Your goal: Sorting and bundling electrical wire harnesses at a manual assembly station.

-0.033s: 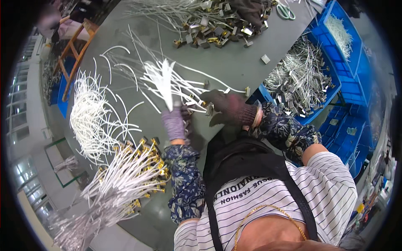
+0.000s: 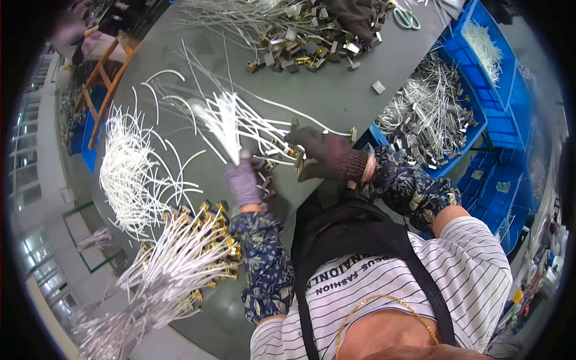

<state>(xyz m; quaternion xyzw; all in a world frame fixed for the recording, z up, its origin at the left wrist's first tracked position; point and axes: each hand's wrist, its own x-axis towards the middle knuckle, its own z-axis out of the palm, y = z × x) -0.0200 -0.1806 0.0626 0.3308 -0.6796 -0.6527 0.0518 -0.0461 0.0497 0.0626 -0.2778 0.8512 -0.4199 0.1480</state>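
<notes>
My left hand (image 2: 245, 183), in a purple-grey glove, is closed round a bundle of white cords (image 2: 225, 123). The cords fan out away from it, and small dark metal blocks show beside the fingers. My right hand (image 2: 327, 155), in a dark maroon glove, is held with thumb and fingers apart. Between and just left of its fingertips are small metal blocks (image 2: 296, 155) with gold parts, at the ends of several white cords. Whether the fingertips touch them is hard to make out. A single long cord ends in a block (image 2: 353, 134) beyond this hand.
A heap of loose white cords (image 2: 129, 171) and a pile of corded gold-coloured blocks (image 2: 210, 240) lie left on the grey table (image 2: 324, 99). More metal blocks (image 2: 306, 48) and scissors (image 2: 407, 18) are at the back. Blue bins (image 2: 474, 135) stand right, one full of corded blocks.
My left hand has shifted slightly left and nearer to me, and the bundle's fan has moved left with it. My right hand stays almost in place, its fingertips slightly more around the blocks.
</notes>
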